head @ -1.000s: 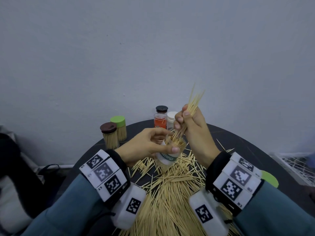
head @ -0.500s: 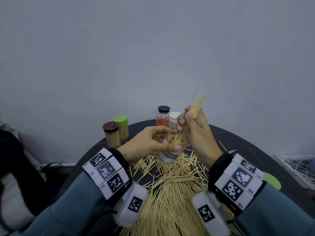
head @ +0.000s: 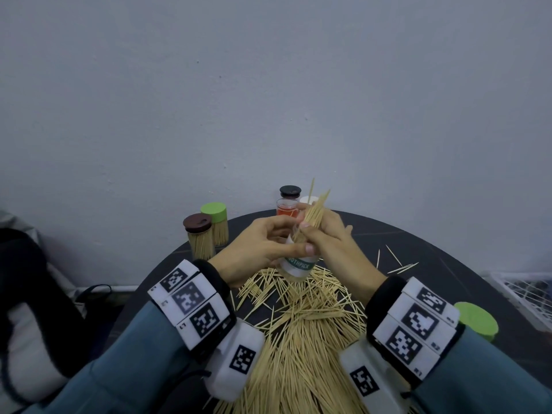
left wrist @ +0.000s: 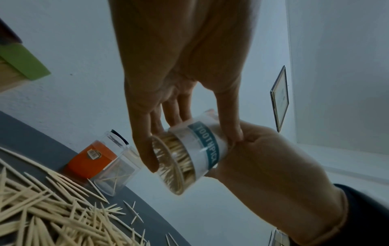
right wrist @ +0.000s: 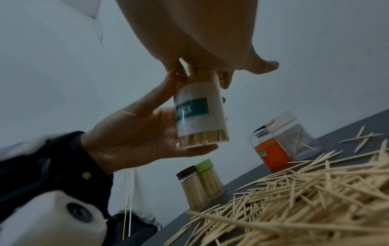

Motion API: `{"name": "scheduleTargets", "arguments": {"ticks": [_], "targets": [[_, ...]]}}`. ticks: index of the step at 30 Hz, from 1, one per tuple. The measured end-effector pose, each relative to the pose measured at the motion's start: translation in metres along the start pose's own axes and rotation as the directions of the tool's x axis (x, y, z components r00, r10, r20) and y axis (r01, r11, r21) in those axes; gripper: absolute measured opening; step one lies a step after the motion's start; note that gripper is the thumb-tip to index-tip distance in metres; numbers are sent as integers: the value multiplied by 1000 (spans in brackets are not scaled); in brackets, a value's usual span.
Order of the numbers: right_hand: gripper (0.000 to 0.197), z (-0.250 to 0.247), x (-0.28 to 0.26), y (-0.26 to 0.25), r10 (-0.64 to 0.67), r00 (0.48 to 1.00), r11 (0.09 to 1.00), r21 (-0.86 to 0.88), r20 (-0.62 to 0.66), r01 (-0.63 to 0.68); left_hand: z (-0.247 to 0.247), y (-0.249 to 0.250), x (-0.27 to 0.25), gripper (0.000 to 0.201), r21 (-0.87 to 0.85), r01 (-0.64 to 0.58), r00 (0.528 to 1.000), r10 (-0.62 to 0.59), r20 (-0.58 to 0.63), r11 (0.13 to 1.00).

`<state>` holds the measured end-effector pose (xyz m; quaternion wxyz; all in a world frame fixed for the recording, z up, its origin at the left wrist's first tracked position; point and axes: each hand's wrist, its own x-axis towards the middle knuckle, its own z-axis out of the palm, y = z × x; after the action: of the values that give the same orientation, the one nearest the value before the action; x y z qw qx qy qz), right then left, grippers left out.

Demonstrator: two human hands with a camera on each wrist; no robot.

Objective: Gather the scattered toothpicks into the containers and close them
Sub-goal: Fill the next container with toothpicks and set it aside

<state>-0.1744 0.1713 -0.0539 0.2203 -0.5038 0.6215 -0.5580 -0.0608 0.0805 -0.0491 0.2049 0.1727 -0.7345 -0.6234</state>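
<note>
My right hand covers the mouth of the jar I hold, so I cannot tell how far the bundle of toothpicks reaches inside. My left hand hides the jar's 9 o'clock side, and its label reads only in part. At 12 o'clock, a white-capped jar sits mostly hidden behind my fingers. The toothpick pile is cut off at 6 o'clock. My sleeve partly hides a green lid at 4 o'clock.

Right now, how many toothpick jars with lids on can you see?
2 full ones for sure: the brown-lidded jar and the green-lidded jar behind it, at the table's far left. Two more behind the hands are partly hidden.
</note>
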Motion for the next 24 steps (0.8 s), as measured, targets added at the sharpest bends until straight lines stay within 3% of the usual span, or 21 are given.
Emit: {"name": "scheduleTargets", "arguments": {"ticks": [4, 9, 13, 17, 19, 22, 24], "targets": [[7, -4, 3, -4, -9, 1000, 980, 199, 0, 8, 0, 0, 0, 51, 32, -4, 1000, 3, 15, 999], [23, -10, 2, -10, -55, 998, 963, 263, -27, 60, 2, -1, -2, 53, 97, -8, 999, 5, 38, 995], [35, -8, 1, -3, -57, 997, 986, 153, -56, 65, 3, -1, -2, 62, 103, -6, 997, -2, 76, 995], [36, -6, 0, 8, -34, 999, 981, -191, 22, 38, 5, 1, -3, 57, 120, -1, 994, -12, 110, 993], [36, -10, -1, 6, -18, 999, 985, -170, 50, 26, 5, 1, -4, 55, 118, -2, 996, -9, 94, 993], [32, -16, 1, -3, -56, 997, 998, 27, 54, 54, 3, 2, -3, 54, 113, -12, 1000, 10, 19, 994], [28, -20, 5, -3, -53, 997, 998, 23, 60, 52, 1, 1, -2, 56, 103, -14, 998, 20, -52, 995]]}}
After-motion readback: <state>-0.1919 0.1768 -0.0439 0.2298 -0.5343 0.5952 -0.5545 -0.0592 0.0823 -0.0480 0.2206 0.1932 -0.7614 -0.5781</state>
